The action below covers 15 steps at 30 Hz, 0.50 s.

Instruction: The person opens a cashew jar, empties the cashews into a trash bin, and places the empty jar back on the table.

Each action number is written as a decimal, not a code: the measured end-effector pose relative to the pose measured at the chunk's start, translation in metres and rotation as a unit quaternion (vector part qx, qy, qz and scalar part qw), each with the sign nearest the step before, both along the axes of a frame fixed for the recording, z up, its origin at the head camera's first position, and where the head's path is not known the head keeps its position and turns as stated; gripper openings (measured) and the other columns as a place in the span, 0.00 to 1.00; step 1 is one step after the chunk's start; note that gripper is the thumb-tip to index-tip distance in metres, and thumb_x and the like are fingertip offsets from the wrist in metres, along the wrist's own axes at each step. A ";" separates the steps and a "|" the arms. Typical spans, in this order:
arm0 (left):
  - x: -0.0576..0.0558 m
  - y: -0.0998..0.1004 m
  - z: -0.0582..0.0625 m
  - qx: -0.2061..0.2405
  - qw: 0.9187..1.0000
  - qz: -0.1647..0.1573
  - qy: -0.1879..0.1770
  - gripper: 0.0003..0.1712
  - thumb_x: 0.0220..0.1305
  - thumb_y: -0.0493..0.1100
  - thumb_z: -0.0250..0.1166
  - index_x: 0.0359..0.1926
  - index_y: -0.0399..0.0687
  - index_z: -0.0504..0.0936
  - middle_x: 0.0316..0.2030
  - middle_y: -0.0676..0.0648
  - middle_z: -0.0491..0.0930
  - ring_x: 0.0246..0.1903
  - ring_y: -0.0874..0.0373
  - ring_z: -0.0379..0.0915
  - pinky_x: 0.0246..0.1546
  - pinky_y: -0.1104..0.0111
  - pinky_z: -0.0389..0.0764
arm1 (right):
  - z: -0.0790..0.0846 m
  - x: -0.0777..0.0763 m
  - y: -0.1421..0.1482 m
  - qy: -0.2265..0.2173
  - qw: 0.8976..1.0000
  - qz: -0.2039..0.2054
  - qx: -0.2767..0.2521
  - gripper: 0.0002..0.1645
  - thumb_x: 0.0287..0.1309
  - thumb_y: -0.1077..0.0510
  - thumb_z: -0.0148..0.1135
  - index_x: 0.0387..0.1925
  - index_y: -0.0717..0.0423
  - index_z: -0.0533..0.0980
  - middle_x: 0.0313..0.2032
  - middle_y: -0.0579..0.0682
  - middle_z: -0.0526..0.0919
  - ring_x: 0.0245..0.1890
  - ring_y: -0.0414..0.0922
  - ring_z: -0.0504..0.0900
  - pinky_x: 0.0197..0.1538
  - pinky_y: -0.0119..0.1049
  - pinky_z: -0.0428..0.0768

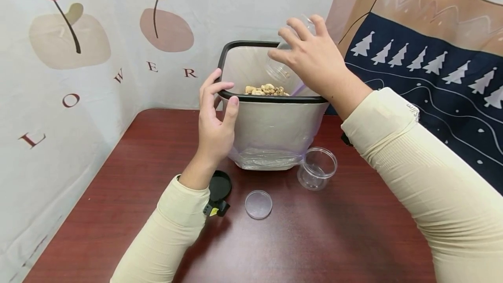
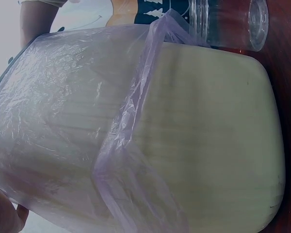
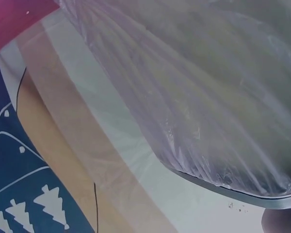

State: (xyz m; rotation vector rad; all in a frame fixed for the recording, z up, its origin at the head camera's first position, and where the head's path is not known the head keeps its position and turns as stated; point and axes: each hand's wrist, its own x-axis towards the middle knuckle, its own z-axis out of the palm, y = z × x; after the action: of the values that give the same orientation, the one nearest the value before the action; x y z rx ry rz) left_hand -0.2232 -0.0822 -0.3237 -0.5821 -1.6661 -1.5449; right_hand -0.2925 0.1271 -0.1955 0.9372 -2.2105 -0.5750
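Note:
My right hand [image 1: 304, 53] grips a clear plastic jar [image 1: 278, 70], tilted over the inside of a pale waste bin [image 1: 275, 121]. Fingers and thumb hide much of that jar. A thin plastic bag [image 2: 68, 107] lines the bin and folds down over its outside. Tan, nut-like pieces [image 1: 267, 89] show in the bin just behind the front rim. At the rim's left front corner rests my left hand [image 1: 218, 121], fingertips over the black edge and thumb against the front, fingers loosely extended.
A second clear jar [image 1: 316, 167] stands uncapped by the bin's right front corner. In front lies a clear round lid [image 1: 258, 204] on the dark red table [image 1: 306, 239]. A round black piece [image 1: 220, 185] appears beside my left wrist. Printed cloth [image 1: 416, 64] hangs behind.

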 end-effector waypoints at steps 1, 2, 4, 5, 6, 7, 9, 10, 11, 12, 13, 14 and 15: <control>0.000 0.000 0.001 0.000 1.000 0.000 0.001 0.18 0.69 0.42 0.57 0.56 0.37 0.74 0.72 0.41 0.60 0.72 0.56 0.58 0.63 0.51 0.67 | 0.000 0.000 0.000 0.003 1.000 0.003 0.003 0.34 0.60 0.76 0.57 0.60 0.41 0.73 0.62 0.60 0.70 0.70 0.58 0.59 0.67 0.64 0.57; 0.000 0.000 0.001 0.000 1.000 0.001 0.001 0.18 0.69 0.42 0.57 0.56 0.37 0.74 0.72 0.40 0.60 0.72 0.58 0.58 0.63 0.51 0.67 | 0.001 0.000 0.000 0.004 1.000 0.005 0.005 0.33 0.60 0.76 0.58 0.60 0.41 0.73 0.62 0.60 0.70 0.70 0.58 0.60 0.67 0.64 0.57; 0.000 0.000 0.002 -0.002 1.000 0.002 0.002 0.18 0.69 0.41 0.57 0.56 0.37 0.74 0.72 0.40 0.60 0.72 0.58 0.58 0.63 0.52 0.67 | 0.002 0.000 0.000 0.005 1.000 0.009 0.009 0.33 0.59 0.76 0.58 0.59 0.42 0.73 0.61 0.60 0.70 0.70 0.58 0.60 0.67 0.64 0.57; 0.000 0.000 0.002 -0.002 1.000 0.003 0.002 0.18 0.69 0.41 0.57 0.56 0.37 0.74 0.72 0.40 0.60 0.72 0.57 0.58 0.63 0.52 0.67 | 0.002 0.000 0.000 0.005 1.000 0.010 0.010 0.33 0.59 0.76 0.58 0.59 0.42 0.73 0.61 0.60 0.70 0.70 0.58 0.60 0.67 0.64 0.57; 0.000 0.000 0.002 -0.003 1.000 0.003 0.003 0.18 0.69 0.41 0.57 0.56 0.38 0.74 0.72 0.40 0.60 0.72 0.56 0.58 0.63 0.52 0.67 | 0.002 0.000 0.000 0.005 1.000 0.011 0.010 0.33 0.59 0.76 0.58 0.59 0.42 0.73 0.61 0.60 0.70 0.70 0.58 0.60 0.67 0.64 0.58; 0.000 0.000 0.002 -0.004 1.000 0.003 0.003 0.18 0.70 0.41 0.57 0.56 0.38 0.74 0.72 0.40 0.60 0.72 0.56 0.58 0.64 0.52 0.67 | 0.003 0.000 0.000 0.005 1.000 0.012 0.011 0.33 0.59 0.76 0.58 0.59 0.42 0.73 0.61 0.60 0.70 0.69 0.58 0.60 0.67 0.64 0.58; -0.001 -0.001 0.002 -0.004 1.000 0.004 0.002 0.18 0.70 0.41 0.57 0.56 0.38 0.74 0.72 0.40 0.60 0.72 0.56 0.58 0.64 0.51 0.66 | 0.003 0.000 0.000 0.004 1.000 0.014 0.012 0.33 0.59 0.76 0.59 0.59 0.43 0.73 0.61 0.60 0.70 0.69 0.58 0.60 0.67 0.64 0.58; -0.001 -0.001 0.002 -0.005 1.000 0.004 0.002 0.18 0.70 0.42 0.57 0.56 0.38 0.74 0.72 0.40 0.60 0.72 0.57 0.57 0.64 0.51 0.66 | 0.003 0.000 0.000 0.003 1.000 0.014 0.014 0.33 0.59 0.76 0.59 0.59 0.43 0.73 0.61 0.60 0.70 0.69 0.58 0.61 0.66 0.64 0.58; -0.001 -0.001 0.001 -0.004 1.000 0.004 -0.001 0.18 0.70 0.42 0.57 0.56 0.39 0.74 0.72 0.40 0.60 0.72 0.58 0.57 0.64 0.51 0.66 | 0.003 0.000 0.000 0.001 1.000 0.013 0.018 0.33 0.58 0.76 0.59 0.60 0.43 0.72 0.61 0.60 0.70 0.69 0.59 0.61 0.66 0.64 0.58; -0.001 -0.001 0.001 -0.005 1.000 0.003 -0.003 0.18 0.70 0.42 0.57 0.57 0.39 0.74 0.72 0.41 0.60 0.73 0.58 0.56 0.65 0.51 0.66 | 0.003 0.000 0.000 -0.001 1.000 0.011 0.023 0.33 0.58 0.75 0.60 0.60 0.44 0.72 0.60 0.61 0.70 0.69 0.59 0.61 0.66 0.64 0.59; -0.001 -0.001 0.000 -0.005 1.000 0.003 -0.005 0.18 0.70 0.42 0.57 0.57 0.39 0.74 0.72 0.41 0.60 0.73 0.59 0.56 0.65 0.51 0.65 | 0.004 0.000 -0.001 -0.004 1.000 0.008 0.030 0.33 0.58 0.75 0.60 0.60 0.44 0.72 0.60 0.61 0.71 0.69 0.59 0.61 0.65 0.65 0.59; -0.001 -0.001 0.000 -0.005 1.000 0.002 -0.006 0.18 0.70 0.43 0.57 0.57 0.39 0.74 0.72 0.41 0.59 0.73 0.59 0.56 0.65 0.51 0.65 | 0.004 0.001 -0.001 -0.007 0.999 0.001 0.038 0.34 0.58 0.75 0.61 0.61 0.45 0.71 0.60 0.61 0.71 0.68 0.59 0.61 0.65 0.65 0.59; 0.000 -0.001 0.000 -0.005 1.000 0.001 -0.007 0.18 0.70 0.43 0.57 0.57 0.39 0.74 0.72 0.41 0.59 0.73 0.59 0.56 0.65 0.50 0.65 | 0.005 0.001 -0.001 -0.010 0.999 -0.008 0.047 0.35 0.57 0.74 0.62 0.62 0.45 0.70 0.60 0.62 0.70 0.68 0.60 0.60 0.65 0.65 0.59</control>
State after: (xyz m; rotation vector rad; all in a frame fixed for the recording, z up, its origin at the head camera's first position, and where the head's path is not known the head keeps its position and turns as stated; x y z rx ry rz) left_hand -0.2237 -0.0827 -0.3242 -0.5761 -1.6861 -1.5427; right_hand -0.2913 0.1262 -0.1902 0.9779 -2.2266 -0.6838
